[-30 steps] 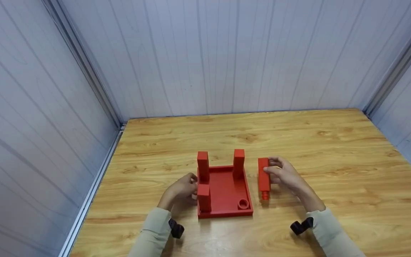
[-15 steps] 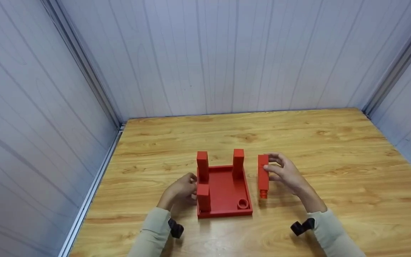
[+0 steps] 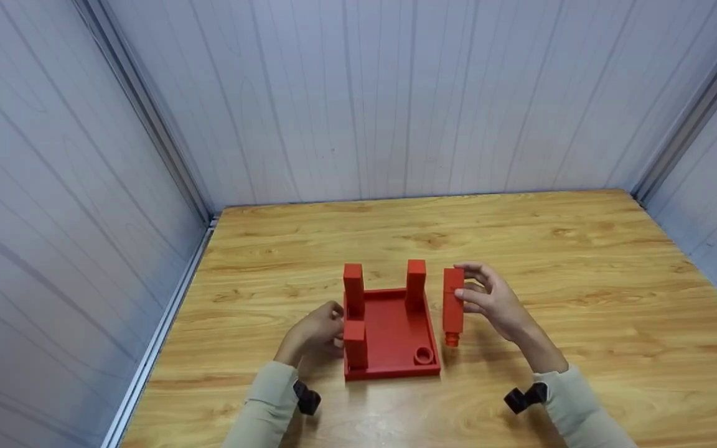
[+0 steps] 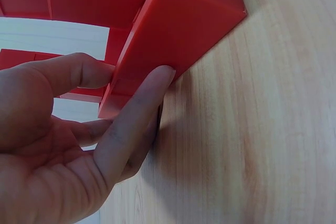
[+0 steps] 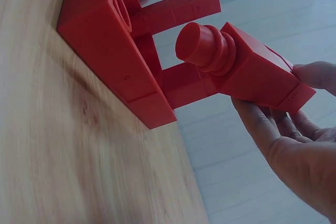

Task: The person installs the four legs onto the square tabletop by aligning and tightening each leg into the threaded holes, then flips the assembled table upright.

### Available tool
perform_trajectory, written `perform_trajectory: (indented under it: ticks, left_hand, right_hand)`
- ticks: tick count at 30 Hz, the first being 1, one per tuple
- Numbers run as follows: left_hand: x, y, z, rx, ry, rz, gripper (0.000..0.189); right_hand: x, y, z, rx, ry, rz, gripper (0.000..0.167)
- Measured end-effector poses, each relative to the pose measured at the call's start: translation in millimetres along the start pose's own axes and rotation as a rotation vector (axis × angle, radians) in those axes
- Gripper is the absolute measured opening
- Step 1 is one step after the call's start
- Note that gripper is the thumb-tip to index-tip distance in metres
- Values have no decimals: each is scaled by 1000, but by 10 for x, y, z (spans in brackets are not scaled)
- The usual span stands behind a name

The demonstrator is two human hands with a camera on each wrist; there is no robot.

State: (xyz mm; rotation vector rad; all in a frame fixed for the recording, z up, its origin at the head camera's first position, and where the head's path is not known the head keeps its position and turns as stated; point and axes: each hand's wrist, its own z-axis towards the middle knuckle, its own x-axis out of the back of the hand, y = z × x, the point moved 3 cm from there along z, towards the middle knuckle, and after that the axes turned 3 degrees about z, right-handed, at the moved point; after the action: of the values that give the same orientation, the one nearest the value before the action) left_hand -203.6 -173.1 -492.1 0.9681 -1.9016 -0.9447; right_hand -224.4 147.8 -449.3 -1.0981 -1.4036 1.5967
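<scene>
An upside-down red table top [image 3: 393, 330] with raised edges lies on the wooden table. Three square red legs stand upright in its corners: far left [image 3: 353, 291], far right [image 3: 416, 286] and near left [image 3: 355, 348]. A round socket [image 3: 423, 363] sits in the near right corner. My left hand [image 3: 316, 328] grips the left edge, thumb at the rim and fingers along the outer side. My right hand [image 3: 496, 306] holds a loose red table leg [image 3: 453, 305] between thumb and fingers, right of the table top. Its ridged round peg [image 5: 202, 46] points down.
The wooden table [image 3: 259, 249] carries these parts. White panel walls [image 3: 358, 99] close in the back and sides, with metal strips [image 3: 153, 124] at the corners. A small black device [image 3: 307, 398] is worn on each wrist.
My right hand has lifted the loose leg slightly and moved it left, closer to the table top, tipping it more upright. The left hand and the table top have stayed in place.
</scene>
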Motion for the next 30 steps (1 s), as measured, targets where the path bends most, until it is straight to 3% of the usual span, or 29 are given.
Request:
perform_trajectory:
  ticks: [21,30]
  left_hand:
    - [7,-5,0,3,21,52,38]
    - [16,-10,6,13,16,18,38]
  right_hand:
    - [-265,-69,-36,139,-120,-86,56]
    - [-344,-29,-50,184,-151,-146,55]
